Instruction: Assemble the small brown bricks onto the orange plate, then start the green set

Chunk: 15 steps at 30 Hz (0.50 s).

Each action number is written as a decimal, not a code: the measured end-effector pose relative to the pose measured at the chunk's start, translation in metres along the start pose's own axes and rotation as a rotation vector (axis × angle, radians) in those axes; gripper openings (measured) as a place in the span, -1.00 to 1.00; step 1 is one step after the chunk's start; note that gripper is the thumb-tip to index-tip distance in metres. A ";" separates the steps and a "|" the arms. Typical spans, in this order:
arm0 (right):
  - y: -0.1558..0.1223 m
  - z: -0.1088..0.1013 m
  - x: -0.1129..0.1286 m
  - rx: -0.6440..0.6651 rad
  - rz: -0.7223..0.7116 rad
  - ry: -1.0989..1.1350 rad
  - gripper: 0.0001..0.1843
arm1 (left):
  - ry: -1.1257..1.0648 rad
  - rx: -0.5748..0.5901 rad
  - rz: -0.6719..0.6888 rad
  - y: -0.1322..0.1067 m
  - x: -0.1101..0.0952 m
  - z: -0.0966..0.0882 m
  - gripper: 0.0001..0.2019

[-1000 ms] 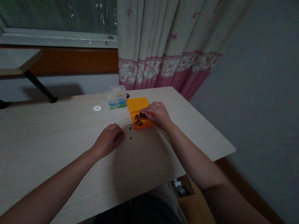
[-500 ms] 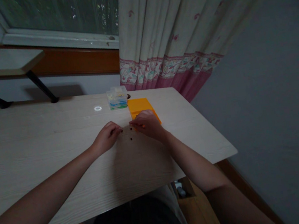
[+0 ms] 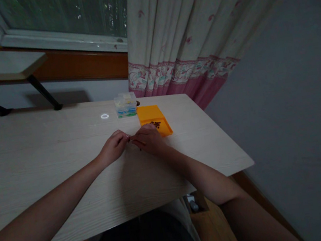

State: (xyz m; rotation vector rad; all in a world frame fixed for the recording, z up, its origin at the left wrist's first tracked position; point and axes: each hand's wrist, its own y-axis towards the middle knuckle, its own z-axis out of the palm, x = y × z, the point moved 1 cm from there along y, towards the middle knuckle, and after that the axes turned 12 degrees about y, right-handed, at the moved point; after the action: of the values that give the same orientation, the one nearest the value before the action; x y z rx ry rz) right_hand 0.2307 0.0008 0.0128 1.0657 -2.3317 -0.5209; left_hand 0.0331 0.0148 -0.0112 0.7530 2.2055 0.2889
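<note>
A small dark piece (image 3: 129, 140) sits at the meeting fingertips of both hands, just left of the orange box; it is too small to show a long axis. The left hand (image 3: 116, 146) and right hand (image 3: 149, 138) have fingers drawn together; whether either grips the piece, I cannot tell. Another dark piece (image 3: 140, 149) lies on the desk (image 3: 73, 161) just below the right hand.

The orange box (image 3: 166, 129) stands open, its long axis running away from the person, lid (image 3: 149, 112) at the far end, dark pieces (image 3: 156, 124) inside. A clear case (image 3: 126, 106) stands beside its far left corner.

A broad stretch of desk extends leftward; a narrower band separates box and right edge. Both forearms slant inward, right fingers pointing left.
</note>
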 end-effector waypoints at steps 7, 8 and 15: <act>0.002 -0.003 0.003 0.043 0.021 0.006 -0.72 | 0.008 0.029 0.005 0.000 0.000 -0.001 -0.66; 0.002 -0.003 0.003 0.047 0.023 0.002 -0.73 | 0.009 0.027 0.003 0.000 0.000 -0.001 -0.66; 0.002 -0.003 0.004 0.041 0.026 0.024 -0.73 | 0.010 0.015 -0.005 0.000 -0.004 -0.001 -0.66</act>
State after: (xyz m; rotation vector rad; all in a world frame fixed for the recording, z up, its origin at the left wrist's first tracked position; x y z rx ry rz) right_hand 0.2290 -0.0014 0.0174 1.0534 -2.3417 -0.4498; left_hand 0.0345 0.0125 -0.0076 0.7549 2.2205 0.2746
